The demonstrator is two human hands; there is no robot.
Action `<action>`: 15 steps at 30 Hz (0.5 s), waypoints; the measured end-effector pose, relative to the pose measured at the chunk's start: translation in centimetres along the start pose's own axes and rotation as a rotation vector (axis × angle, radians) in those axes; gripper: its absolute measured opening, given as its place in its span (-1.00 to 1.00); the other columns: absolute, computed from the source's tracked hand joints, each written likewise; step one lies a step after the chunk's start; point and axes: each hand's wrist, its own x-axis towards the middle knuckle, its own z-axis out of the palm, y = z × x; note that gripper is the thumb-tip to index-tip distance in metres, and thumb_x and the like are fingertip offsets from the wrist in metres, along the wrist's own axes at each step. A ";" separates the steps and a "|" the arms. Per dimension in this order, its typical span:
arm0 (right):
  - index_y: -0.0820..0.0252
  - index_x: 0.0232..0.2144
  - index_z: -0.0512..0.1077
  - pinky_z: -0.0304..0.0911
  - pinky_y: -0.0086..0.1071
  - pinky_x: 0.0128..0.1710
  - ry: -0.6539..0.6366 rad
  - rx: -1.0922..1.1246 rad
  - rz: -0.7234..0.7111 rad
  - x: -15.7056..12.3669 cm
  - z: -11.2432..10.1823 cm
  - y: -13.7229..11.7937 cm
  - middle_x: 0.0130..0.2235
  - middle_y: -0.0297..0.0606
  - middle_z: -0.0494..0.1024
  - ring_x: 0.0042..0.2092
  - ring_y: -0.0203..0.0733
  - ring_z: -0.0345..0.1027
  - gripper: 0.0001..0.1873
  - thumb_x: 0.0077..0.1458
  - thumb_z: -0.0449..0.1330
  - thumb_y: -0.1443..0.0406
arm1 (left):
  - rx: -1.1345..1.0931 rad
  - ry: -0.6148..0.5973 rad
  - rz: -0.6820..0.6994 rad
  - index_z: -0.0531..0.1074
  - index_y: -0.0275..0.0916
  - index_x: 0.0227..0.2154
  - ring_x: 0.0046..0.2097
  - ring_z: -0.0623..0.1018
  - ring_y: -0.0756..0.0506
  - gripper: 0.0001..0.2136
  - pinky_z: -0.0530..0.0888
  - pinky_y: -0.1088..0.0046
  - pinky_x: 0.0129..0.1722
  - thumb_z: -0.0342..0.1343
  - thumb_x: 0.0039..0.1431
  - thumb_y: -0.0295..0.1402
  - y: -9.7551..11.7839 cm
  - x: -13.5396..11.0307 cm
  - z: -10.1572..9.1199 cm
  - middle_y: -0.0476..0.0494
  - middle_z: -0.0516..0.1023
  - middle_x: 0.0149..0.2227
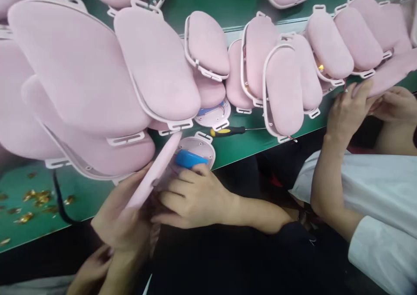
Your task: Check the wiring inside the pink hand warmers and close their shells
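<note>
A pink padded casing part [156,171] stands tilted nearly edge-on, with my left hand [119,217] wrapped around its lower end. My right hand [195,195] is at its inner side, fingers curled; what they grip, if anything, is hidden behind the knuckles. Just beyond the right hand, an open pink shell [198,145] with slotted end tabs lies on the green table. A blue battery-like block [191,159] sits in that shell, close to my right index finger.
Pink padded casings [159,64] crowd the green table [241,151] in stacks. A yellow-and-black screwdriver [228,131] lies between them. Small gold-coloured pieces [42,197] are scattered left. At right a co-worker's hands [348,108] hold a pink piece; another person's hand [94,264] is lower left.
</note>
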 end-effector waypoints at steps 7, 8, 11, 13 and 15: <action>0.05 -0.21 0.61 -0.16 -0.17 -0.18 0.009 -0.002 -0.015 0.6 1.5 0.1 -0.15 -0.34 0.66 -0.04 -0.14 0.29 -0.67 0.53 0.14 0.09 | -0.301 0.138 -0.079 0.78 -0.02 -0.14 0.07 0.74 -0.35 -0.71 0.66 0.03 0.16 0.32 0.05 -0.23 1.1 -0.7 2.0 0.00 0.79 0.00; 0.06 -0.22 0.60 -0.17 -0.17 -0.19 0.006 -0.004 -0.011 0.7 1.5 0.3 -0.17 -0.33 0.65 -0.04 -0.14 0.28 -0.70 0.52 0.14 0.14 | -0.314 0.153 -0.080 0.77 -0.04 -0.16 0.07 0.74 -0.32 -0.73 0.66 0.07 0.16 0.32 0.06 -0.28 1.2 -0.8 2.2 -0.01 0.79 0.00; 0.07 -0.25 0.59 -0.20 -0.18 -0.18 -0.009 -0.002 -0.004 1.0 1.2 0.7 -0.23 -0.31 0.59 -0.05 -0.14 0.29 -0.74 0.49 0.15 0.22 | -0.369 0.161 -0.138 0.77 -0.08 -0.15 0.04 0.76 -0.24 -0.80 0.70 0.23 0.09 0.32 0.18 -0.31 1.3 -0.6 2.1 -0.01 0.80 -0.01; 0.09 -0.28 0.58 -0.19 -0.17 -0.16 -0.012 0.014 0.010 1.1 1.1 0.9 -0.26 -0.31 0.58 -0.07 -0.13 0.30 -0.73 0.48 0.16 0.20 | -0.402 0.065 -0.121 0.75 -0.08 -0.03 0.13 0.73 -0.26 -0.68 0.69 0.25 0.14 0.32 0.28 -0.07 1.0 -0.3 1.4 -0.05 0.77 0.07; 0.12 -0.30 0.57 -0.18 -0.17 -0.15 -0.004 0.032 0.030 1.1 0.9 1.0 -0.30 -0.30 0.58 -0.09 -0.12 0.33 -0.71 0.45 0.18 0.15 | -0.343 -0.110 -0.010 0.65 -0.07 0.17 0.29 0.63 -0.32 -0.43 0.60 0.20 0.30 0.34 0.23 0.14 0.4 -0.1 0.5 -0.11 0.67 0.25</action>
